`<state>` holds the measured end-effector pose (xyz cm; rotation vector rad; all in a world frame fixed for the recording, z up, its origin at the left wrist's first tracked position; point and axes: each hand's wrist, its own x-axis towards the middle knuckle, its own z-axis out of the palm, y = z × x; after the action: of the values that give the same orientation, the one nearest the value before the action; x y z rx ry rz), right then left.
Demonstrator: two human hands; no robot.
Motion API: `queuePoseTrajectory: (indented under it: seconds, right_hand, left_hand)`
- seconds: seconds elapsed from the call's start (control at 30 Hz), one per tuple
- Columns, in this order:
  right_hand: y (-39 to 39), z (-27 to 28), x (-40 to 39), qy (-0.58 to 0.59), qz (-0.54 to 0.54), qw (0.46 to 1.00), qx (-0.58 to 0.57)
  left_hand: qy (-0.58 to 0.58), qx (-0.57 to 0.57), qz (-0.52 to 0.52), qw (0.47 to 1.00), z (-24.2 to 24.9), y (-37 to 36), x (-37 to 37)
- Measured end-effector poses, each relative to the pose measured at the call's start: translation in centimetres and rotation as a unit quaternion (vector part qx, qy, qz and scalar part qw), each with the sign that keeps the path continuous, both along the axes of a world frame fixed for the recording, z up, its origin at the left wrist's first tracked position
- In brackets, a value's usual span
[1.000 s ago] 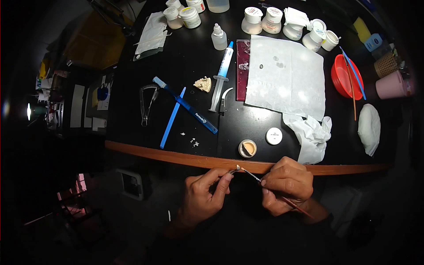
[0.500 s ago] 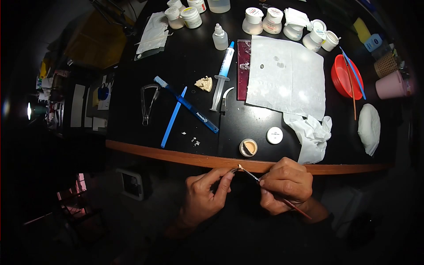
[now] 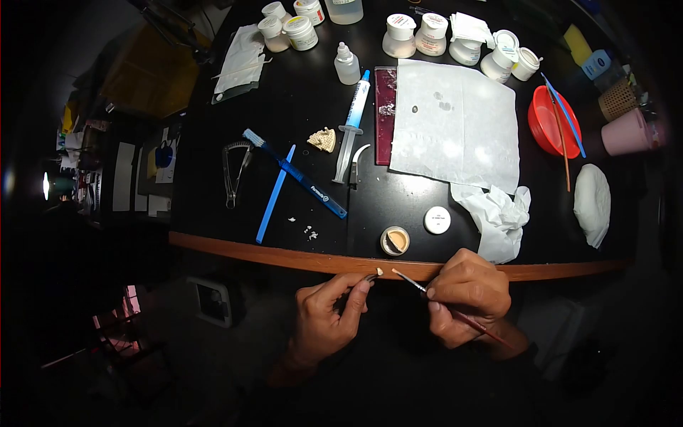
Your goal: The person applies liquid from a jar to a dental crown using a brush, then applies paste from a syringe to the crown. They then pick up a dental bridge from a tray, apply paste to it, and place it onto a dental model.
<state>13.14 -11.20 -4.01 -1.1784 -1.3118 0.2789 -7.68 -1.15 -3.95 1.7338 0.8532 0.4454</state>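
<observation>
Cream-coloured piece [image 3: 380,271] sits lower centre of frame, at the tip of a slim holder [image 3: 371,277] pinched in your left hand [image 3: 331,313]. Your right hand [image 3: 469,299] grips the brush [image 3: 413,282]. Change vs half a second back: brush tip is off the piece, now a small gap to its right. Open jar [image 3: 395,253] just above.

2 bare hands here, left hand [image 3: 330,314] and right hand [image 3: 469,295], mostly below the curved brown wooden table edge [image 3: 320,264]. Farther below it, a dark long sleeve [image 3: 525,370] kinda melts into shadow, cloth details unreadable.
</observation>
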Motion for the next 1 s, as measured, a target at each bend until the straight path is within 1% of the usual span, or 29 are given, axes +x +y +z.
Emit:
queuePoseTrajectory:
  seconds: [0.03,0.13,0.23,0.27,0.37,0.5,0.53,0.73,0.83,0.93,1.0]
  right_hand:
    - [0.0,0.1,0.1,0.005,-0.025,1.000,-0.002]
    - [0.3,0.1,0.4,0.015,-0.083,0.996,-0.019]
    - [0.6,0.1,0.4,-0.004,-0.103,0.994,-0.034]
    - [0.8,0.0,0.2,-0.014,-0.101,0.994,-0.029]
    - [1.2,-0.3,-0.4,-0.055,-0.106,0.993,-0.016]
    - [1.1,-0.5,-0.9,-0.089,-0.116,0.989,-0.011]
    - [1.1,-0.5,-0.9,-0.091,-0.117,0.989,-0.010]
    - [1.0,-0.8,-0.8,-0.093,-0.120,0.988,-0.010]
    - [1.0,-0.9,-0.8,-0.092,-0.122,0.988,-0.008]
    - [0.9,-0.8,-0.8,-0.091,-0.122,0.988,-0.009]
    - [0.9,-0.7,-0.8,-0.088,-0.122,0.989,-0.010]
  left_hand:
    - [-0.002,-0.017,-0.001,1.000,0.0,0.1,-0.2]
    - [-0.082,-0.069,0.042,0.993,-0.1,0.2,-0.3]
    - [-0.099,-0.049,0.055,0.992,0.0,0.6,0.3]
    - [-0.071,-0.014,0.051,0.996,0.3,0.9,0.7]
    - [0.010,0.003,0.031,0.999,2.5,1.7,2.8]
    - [0.018,0.047,-0.030,0.998,2.1,2.5,4.0]
    - [0.033,0.038,-0.041,0.998,2.1,2.8,4.0]
    - [0.056,0.059,-0.075,0.994,2.8,3.4,5.1]
    - [0.049,0.081,-0.064,0.993,1.9,3.3,5.2]
    - [-0.001,0.110,-0.022,0.994,0.9,2.8,5.3]
    - [0.006,0.148,-0.012,0.989,1.0,2.5,5.4]
